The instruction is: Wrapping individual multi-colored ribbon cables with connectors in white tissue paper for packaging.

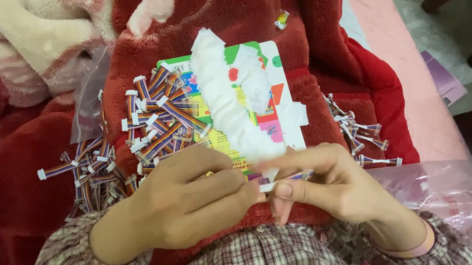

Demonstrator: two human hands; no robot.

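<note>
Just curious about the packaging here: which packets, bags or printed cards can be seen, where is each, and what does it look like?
Printed card: on the lap, flat, green, yellow and white.
Clear plastic bag: left, crumpled.
Second clear bag: lower right, red print.
Small wrapper: top, shiny.
Purple papers: right, on floor.

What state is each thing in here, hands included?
Left hand: curled, fingertips pinching the small cable.
Right hand: pinching the same cable from the other side.
Small cable: held between both hands.
Cable pile: loose, heaped on the red blanket.
Smaller cable pile: scattered, apart.
White paper strip: crumpled, lying on the coloured card.
Plastic bag: crumpled, lying flat.
</note>
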